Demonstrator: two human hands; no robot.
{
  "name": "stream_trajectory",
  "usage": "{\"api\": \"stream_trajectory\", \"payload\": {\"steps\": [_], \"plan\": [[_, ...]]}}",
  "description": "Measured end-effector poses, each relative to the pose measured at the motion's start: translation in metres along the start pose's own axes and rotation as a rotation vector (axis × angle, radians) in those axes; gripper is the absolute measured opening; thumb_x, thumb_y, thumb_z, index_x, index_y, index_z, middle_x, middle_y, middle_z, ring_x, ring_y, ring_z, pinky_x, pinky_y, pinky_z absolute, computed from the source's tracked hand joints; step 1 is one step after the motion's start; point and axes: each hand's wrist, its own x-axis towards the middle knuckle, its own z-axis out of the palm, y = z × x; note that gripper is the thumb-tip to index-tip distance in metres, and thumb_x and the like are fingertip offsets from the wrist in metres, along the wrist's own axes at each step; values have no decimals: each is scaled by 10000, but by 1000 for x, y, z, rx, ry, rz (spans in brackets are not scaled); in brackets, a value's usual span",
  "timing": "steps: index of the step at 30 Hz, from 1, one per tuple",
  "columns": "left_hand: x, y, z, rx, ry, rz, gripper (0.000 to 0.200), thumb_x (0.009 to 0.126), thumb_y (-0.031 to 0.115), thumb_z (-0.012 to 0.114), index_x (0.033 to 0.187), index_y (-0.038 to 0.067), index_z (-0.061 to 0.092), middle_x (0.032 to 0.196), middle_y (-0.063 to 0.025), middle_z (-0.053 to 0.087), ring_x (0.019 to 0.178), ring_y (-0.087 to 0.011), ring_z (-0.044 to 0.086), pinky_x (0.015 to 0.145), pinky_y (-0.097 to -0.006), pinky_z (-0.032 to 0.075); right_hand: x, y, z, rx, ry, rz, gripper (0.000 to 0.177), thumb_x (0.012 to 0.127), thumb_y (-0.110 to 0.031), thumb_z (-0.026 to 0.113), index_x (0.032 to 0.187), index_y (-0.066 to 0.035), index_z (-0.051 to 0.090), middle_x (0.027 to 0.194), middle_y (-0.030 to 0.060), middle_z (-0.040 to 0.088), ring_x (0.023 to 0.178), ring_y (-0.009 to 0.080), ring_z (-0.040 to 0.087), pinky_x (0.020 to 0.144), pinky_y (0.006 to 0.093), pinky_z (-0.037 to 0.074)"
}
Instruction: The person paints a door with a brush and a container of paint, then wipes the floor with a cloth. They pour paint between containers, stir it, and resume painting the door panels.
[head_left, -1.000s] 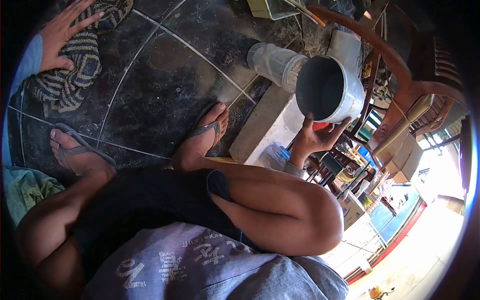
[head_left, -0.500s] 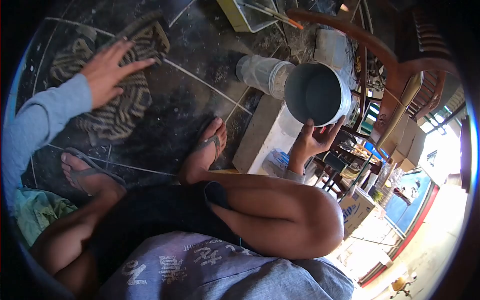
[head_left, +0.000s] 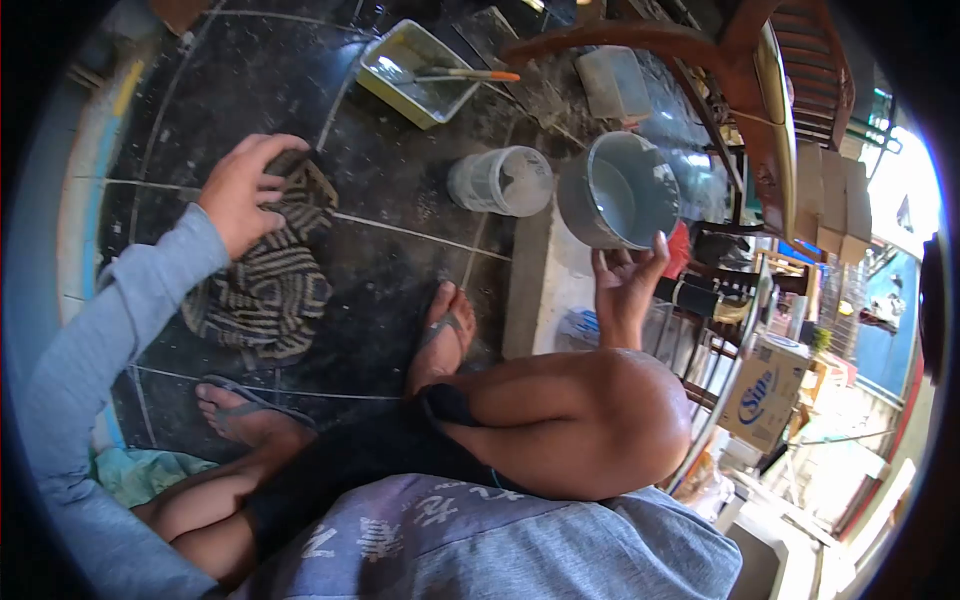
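My left hand [head_left: 243, 192] has its fingers curled over the upper end of a patterned brown-and-black cloth [head_left: 275, 300], which lies rumpled on the dark tiles. On the right, a grey bucket [head_left: 622, 190] shows its open mouth, its inside facing me. My right hand [head_left: 626, 285] is at the bucket's near rim, palm up with fingers spread apart. To the left of the bucket is a clear plastic tub [head_left: 502, 182] with greyish residue in it. A pale concrete block [head_left: 540, 270] lies below them.
A yellowish rectangular tray [head_left: 425, 110] holds an orange-handled brush [head_left: 465, 75]. Wooden chair parts [head_left: 620, 40] stretch across the upper right. A clear container [head_left: 612, 85] sits behind the bucket. A cardboard box [head_left: 768, 390] is at the right, and green cloth [head_left: 150, 475] at lower left.
My left hand, spread above the cloth before, has closed on its upper end. The bucket now faces up more, and my right hand's fingers have opened at its rim. The view has shifted.
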Motion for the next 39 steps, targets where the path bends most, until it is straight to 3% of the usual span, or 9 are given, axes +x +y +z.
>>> {"api": "stream_trajectory", "payload": {"steps": [10,16,18,22,23,27,34,37,39], "plan": [[-43,69,-47,-143,106,-254,220,775,81,814,902,12,648,716,-74,683,608,-148,677,537,-247,546,-19,-78,63,-65,-187,153,632,888,-597,591,1311,-136,505,1182,58,598,1004,196,590,911,361,476],[-64,112,-100,-433,120,-167,840,923,729,360,1443,73,427,1225,-189,637,1252,-241,506,984,-367,428,-29,-97,203,-340,-653,177,846,835,-625,625,1445,-106,352,1273,159,537,1169,260,490,1054,433,323],[-64,111,-117,-576,215,-120,888,899,757,361,1444,59,421,1333,-187,545,1237,-292,519,995,-394,432,-18,-81,245,-406,-794,255,872,794,-666,633,1425,-127,365,1242,160,554,1155,248,486,1049,436,311],[-72,102,-113,-875,619,9,770,886,353,701,1471,45,306,1388,-242,399,1117,-297,569,928,-374,528,-36,-48,301,-421,-899,200,879,827,-692,565,1448,-108,352,1231,154,560,1150,246,467,1051,478,297],[-71,70,-124,-967,546,25,861,797,20,759,1484,71,244,1429,-248,293,1097,-306,595,902,-367,564,-35,-39,305,-394,-891,209,868,819,-697,573,1427,-111,371,1197,146,577,1142,242,471,1040,454,314],[-92,54,-114,-877,725,-36,1004,717,-222,689,1508,126,176,1480,-286,195,1120,-343,614,957,-375,559,-23,-18,299,-286,-831,285,792,806,-696,584,1318,-104,466,1162,135,594,1034,231,509,984,401,367],[-105,56,-97,-779,590,-25,799,779,-131,722,1437,43,305,1430,-268,375,1156,-326,615,996,-360,539,19,-7,281,-286,-736,237,822,798,-685,602,1321,-73,434,1066,107,615,984,203,526,958,385,370],[-94,59,-96,-701,486,-169,678,867,285,730,1390,10,397,1364,-259,481,1068,-297,662,877,-320,576,11,-7,279,-302,-796,273,826,792,-687,608,1334,-88,433,1054,100,588,968,195,508,964,385,361],[-88,56,-111,-830,354,-235,801,888,561,596,1432,17,377,1399,-278,450,1119,-335,626,907,-368,549,-3,-5,280,-379,-858,331,919,787,-728,577,1491,-201,309,1337,133,481,1192,260,456,1041,411,297]]}}
